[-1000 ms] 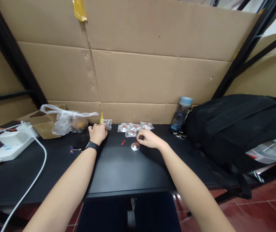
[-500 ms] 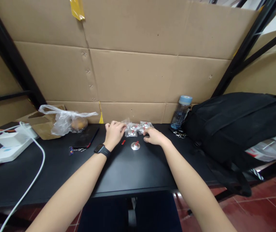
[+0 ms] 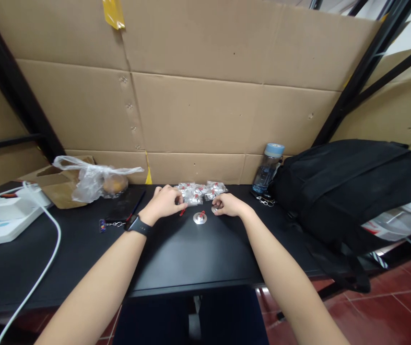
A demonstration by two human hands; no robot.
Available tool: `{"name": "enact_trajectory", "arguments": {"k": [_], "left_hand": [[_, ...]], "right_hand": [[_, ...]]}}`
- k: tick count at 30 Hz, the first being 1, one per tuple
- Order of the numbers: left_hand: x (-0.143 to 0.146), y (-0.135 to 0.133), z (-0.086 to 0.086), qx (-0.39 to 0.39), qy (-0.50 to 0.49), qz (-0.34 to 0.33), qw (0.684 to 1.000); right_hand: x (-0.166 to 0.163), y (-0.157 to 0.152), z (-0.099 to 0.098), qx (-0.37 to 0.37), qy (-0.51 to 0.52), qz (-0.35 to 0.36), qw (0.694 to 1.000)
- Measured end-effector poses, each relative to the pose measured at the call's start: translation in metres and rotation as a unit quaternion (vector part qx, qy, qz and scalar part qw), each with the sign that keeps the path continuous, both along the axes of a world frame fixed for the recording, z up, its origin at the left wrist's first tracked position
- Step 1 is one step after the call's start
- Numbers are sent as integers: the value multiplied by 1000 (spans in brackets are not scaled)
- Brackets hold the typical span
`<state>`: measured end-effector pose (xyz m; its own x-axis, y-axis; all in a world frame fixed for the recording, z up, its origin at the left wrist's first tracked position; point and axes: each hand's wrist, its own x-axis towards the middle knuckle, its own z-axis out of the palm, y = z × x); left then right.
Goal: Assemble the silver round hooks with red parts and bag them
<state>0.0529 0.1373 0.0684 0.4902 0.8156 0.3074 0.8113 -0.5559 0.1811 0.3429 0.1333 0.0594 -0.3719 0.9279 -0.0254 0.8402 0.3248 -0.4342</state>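
Note:
My right hand (image 3: 231, 205) is closed at the fingertips on the rim of a small silver finger cymbal (image 3: 216, 209), low over the black table. My left hand (image 3: 165, 202) is curved with thumb and fingers apart. Its thumb tip is right by a short red cord (image 3: 182, 212); whether they touch I cannot tell. Between the hands, a second finger cymbal (image 3: 200, 218) lies flat, dome up, with a red loop at its centre. Just behind are several clear plastic packets (image 3: 193, 197) of similar silver discs with red loops.
On the left are a knotted plastic bag (image 3: 90, 181), a cardboard box (image 3: 63, 194), a white power strip (image 3: 5, 220) with a cable, and a dark flat object with a keychain (image 3: 113, 224). A water bottle (image 3: 265, 170), keys (image 3: 265, 200) and a black backpack (image 3: 342, 191) stand right. Cardboard (image 3: 198, 110) closes the back.
My left hand has moved down and lowered its thumb toward the red cord, uncovering more of the packets. My right hand has drawn slightly closer, the cymbal now showing at its fingertips.

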Motion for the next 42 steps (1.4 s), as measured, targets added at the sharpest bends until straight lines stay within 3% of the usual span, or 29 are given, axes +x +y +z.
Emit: {"name": "enact_trajectory", "arguments": {"k": [4, 10, 13, 18, 25, 31, 37, 42], "left_hand": [[0, -3, 1, -66, 55, 0, 996], [8, -8, -2, -52, 99, 45, 993], [9, -10, 0, -59, 119, 59, 989], [9, -12, 3, -39, 104, 67, 992], [12, -14, 0, -33, 94, 46, 994], [7, -9, -1, -27, 69, 33, 997], [10, -9, 10, 19, -100, 49, 994], [22, -19, 16, 22, -172, 30, 984]], "right_hand": [[0, 1, -2, -10, -7, -7, 1000], [1, -1, 2, -35, -27, 0, 999], [1, -3, 3, -13, -47, 9, 999], [0, -2, 4, 29, -65, 21, 997], [3, -4, 10, -38, -18, 26, 999], [4, -4, 8, 22, -2, 18, 1000], [-4, -5, 11, 101, 148, 26, 983], [-30, -8, 5, 72, 409, 46, 909]]}}
